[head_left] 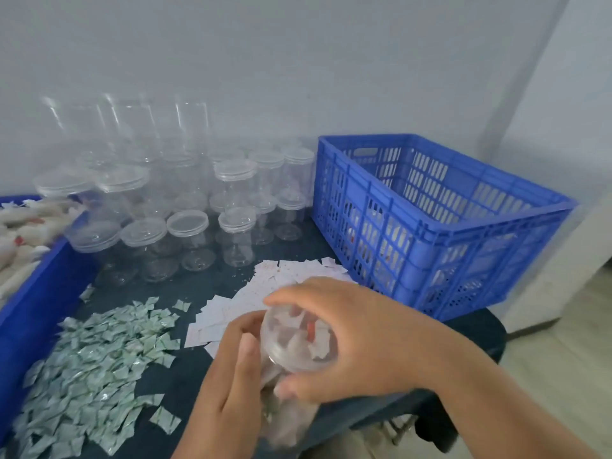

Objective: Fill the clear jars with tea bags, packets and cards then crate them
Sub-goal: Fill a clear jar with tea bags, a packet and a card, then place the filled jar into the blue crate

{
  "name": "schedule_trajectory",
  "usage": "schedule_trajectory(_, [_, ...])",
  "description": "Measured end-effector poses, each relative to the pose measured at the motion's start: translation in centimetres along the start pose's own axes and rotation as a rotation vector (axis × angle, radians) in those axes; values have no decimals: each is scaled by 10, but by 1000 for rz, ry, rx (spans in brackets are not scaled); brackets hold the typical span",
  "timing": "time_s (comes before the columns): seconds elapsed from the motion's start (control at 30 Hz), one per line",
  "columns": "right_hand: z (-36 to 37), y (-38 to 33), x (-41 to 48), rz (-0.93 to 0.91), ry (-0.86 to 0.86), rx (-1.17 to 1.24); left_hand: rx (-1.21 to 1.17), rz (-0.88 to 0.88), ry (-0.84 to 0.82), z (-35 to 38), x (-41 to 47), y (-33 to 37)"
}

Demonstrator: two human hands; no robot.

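Your jar (298, 339) is off the tabletop (198, 279), tilted over its near edge, with one round end turned up toward you. It is blurred, so which end that is cannot be told. Pale tea bags and a bit of red show through its clear wall.

Your right hand (357, 339) grips that upper end, fingers curled over the far side and thumb pressed in underneath. Your left hand (231, 376) holds the jar's left side, its fingertips bent against the wall.

Just beyond the jar, white cards (228, 313) lie fanned out on the tabletop. To their left spreads a broad heap of small greenish packets (96, 359).

Farther back stand many empty clear jars (185, 226), most with lids, stacked in rows against the wall.

At your left a blue tray (33, 309) holds a pile of white tea bags (23, 233).

At your right sits the blue slatted crate (430, 226), well apart from the jar in your hands. Pale and red shapes show through its slats, too unclear to name.
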State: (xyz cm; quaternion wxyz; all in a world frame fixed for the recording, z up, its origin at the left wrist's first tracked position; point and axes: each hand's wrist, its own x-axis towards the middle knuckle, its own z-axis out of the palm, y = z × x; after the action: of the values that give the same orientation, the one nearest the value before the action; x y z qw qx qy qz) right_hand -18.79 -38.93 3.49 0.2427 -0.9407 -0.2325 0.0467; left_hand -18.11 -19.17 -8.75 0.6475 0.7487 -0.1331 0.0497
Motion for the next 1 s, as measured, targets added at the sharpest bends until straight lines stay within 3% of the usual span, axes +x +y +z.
schedule_trajectory(0.13, [-72, 15, 1, 144, 221, -83, 19, -8, 46, 10, 38, 13])
schedule_trajectory(0.27, [-156, 61, 23, 255, 584, -218, 143, -13, -136, 34, 78, 29])
schedule_trajectory(0.37, [-204, 113, 49, 412, 653, -274, 238, 100, -249, 67, 111, 47])
schedule_trajectory(0.5, [-221, 178, 76, 667, 519, -296, 350, 349, -319, 117, 148, 71])
schedule_trajectory(0.67, [-204, 222, 106, 841, 181, -253, 448, 685, -312, 170, 168, 85])
schedule_trajectory(0.83, [-185, 245, 120, 860, -40, -121, 548, 818, -280, 195, 178, 67])
schedule_trajectory(1.0, [-196, 243, 116, 815, -158, 230, 492, 829, -263, 201, 181, 56])
